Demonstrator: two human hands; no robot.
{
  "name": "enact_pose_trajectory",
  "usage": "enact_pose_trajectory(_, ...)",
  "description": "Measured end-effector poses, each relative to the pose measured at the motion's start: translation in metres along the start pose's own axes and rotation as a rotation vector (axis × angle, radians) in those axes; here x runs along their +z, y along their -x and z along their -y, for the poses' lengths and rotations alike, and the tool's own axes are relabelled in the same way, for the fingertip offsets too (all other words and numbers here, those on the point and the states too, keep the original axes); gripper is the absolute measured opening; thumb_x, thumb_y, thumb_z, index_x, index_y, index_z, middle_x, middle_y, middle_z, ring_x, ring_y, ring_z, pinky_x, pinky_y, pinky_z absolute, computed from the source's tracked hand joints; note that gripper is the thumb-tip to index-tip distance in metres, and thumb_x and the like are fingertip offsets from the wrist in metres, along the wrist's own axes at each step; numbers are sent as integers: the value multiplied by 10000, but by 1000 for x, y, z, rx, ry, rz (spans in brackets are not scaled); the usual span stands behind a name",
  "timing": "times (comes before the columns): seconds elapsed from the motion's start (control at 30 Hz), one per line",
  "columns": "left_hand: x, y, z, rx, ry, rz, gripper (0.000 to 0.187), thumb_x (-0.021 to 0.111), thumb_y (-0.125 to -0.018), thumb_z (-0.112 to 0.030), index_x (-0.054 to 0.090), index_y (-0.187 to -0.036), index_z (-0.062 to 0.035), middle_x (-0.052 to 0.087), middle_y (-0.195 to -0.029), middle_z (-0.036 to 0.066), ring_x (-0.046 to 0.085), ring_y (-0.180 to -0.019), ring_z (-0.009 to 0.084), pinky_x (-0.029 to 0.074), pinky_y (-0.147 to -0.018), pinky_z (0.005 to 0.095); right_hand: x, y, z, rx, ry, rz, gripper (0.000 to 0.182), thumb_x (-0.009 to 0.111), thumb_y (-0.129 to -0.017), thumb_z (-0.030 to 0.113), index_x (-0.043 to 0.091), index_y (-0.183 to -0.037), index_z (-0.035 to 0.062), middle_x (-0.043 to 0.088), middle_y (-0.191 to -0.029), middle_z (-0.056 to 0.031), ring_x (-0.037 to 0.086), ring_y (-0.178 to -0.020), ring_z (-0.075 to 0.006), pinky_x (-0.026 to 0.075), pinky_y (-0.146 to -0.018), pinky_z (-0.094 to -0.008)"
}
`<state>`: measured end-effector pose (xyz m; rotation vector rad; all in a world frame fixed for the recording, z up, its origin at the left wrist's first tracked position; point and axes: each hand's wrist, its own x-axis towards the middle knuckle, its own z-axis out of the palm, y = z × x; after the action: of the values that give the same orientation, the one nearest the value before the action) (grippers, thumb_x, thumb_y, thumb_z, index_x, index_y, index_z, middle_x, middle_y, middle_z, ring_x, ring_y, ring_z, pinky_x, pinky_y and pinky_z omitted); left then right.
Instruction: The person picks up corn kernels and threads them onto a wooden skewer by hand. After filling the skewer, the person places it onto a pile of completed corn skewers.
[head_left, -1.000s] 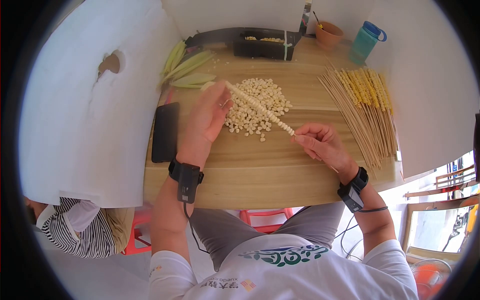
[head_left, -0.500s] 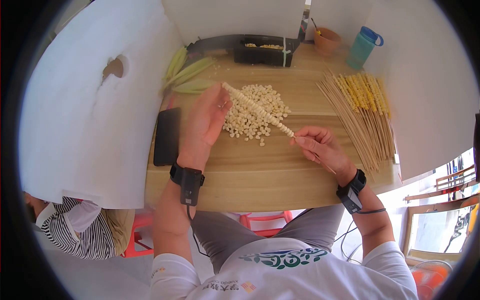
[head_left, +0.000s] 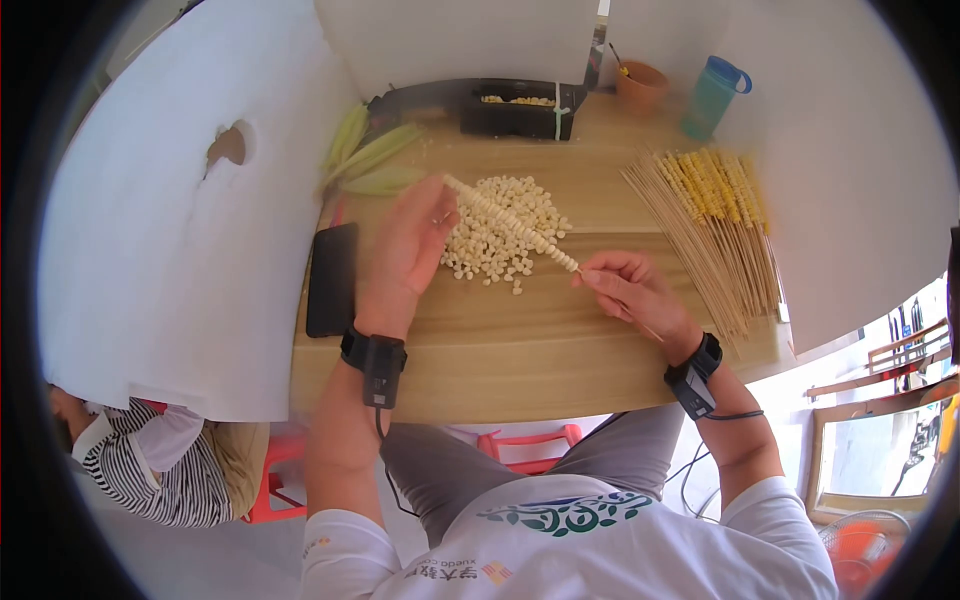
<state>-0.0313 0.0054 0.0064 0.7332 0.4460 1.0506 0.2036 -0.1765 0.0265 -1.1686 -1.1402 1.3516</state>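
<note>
A thin stick threaded with pale kernels (head_left: pixel 512 224) slants across, above a pile of loose pale kernels (head_left: pixel 492 262) on the wooden table (head_left: pixel 480 375). My right hand (head_left: pixel 632 292) pinches the bare lower end of the stick, which pokes out below the fingers. Around the upper left end of the kernel row is my left hand (head_left: pixel 412 232), its fingers curled near the tip; what its fingertips grip is partly hidden. To the right lie bare sticks (head_left: pixel 685 255) and sticks bearing yellow kernels (head_left: pixel 715 185).
A black phone (head_left: pixel 332 280) lies left of my left hand. Behind are corn husks (head_left: pixel 375 155), a black box (head_left: pixel 515 118) with kernels, a clay pot (head_left: pixel 640 88) and a blue-green bottle (head_left: pixel 710 105). White panels stand around the table; a person in striped clothing (head_left: pixel 160 465) is at lower left.
Both hands hold nearly the same pose on the threaded stick. My right hand and the stick appear slightly further left, while the whole view has shifted a little.
</note>
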Motion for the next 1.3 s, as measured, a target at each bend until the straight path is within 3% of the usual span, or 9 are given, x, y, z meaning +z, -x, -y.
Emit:
enact_pose_trajectory(0.13,4,0,-1,-11,14,2,172,634,-908,-154,646,-1035,-38,629,-861,40,574,-792,126,486,-748,278,0,-2,-5,-16,-42,-77,245,548,-970,235,655,-988,16,446,-558,55,361,-475,-7,255,-429,-176)
enact_pose_trajectory(0.33,-10,-7,-5,0,90,-11,141,620,-922,-187,616,-854,-64,526,-671,-11,452,-628,96,391,-643,266,-7,-2,-8,-49,-94,-58,263,509,-990,238,644,-997,13,430,-549,60,346,-470,-5,255,-427,-174)
enact_pose_trajectory(0.43,-10,-7,-4,-15,103,159,216,602,-936,-220,569,-767,-90,445,-583,-34,392,-569,91,342,-609,265,-5,0,-6,-43,-92,-83,260,499,-994,232,643,-998,15,420,-539,63,338,-459,-7,253,-425,-173)
enact_pose_trajectory(0.5,-9,-7,-2,-17,53,71,240,590,-944,-240,564,-752,-99,437,-562,-36,385,-548,92,338,-600,264,-6,-1,-7,-62,-65,-85,259,501,-993,234,642,-1001,17,415,-533,65,336,-454,-7,253,-423,-175)
enact_pose_trajectory(1.03,-11,-11,-3,-30,78,79,210,616,-923,-227,577,-766,-92,453,-587,-24,390,-544,99,348,-591,276,-8,-3,-14,-93,17,-189,242,498,-993,211,645,-982,19,403,-518,61,321,-440,-19,250,-425,-194)
enact_pose_trajectory(1.3,-11,-12,0,-40,82,-27,202,598,-925,-205,577,-776,-69,470,-596,-7,393,-553,108,347,-594,274,-8,3,-21,-122,37,-285,213,538,-970,211,637,-968,23,433,-560,57,363,-465,-21,281,-433,-187)
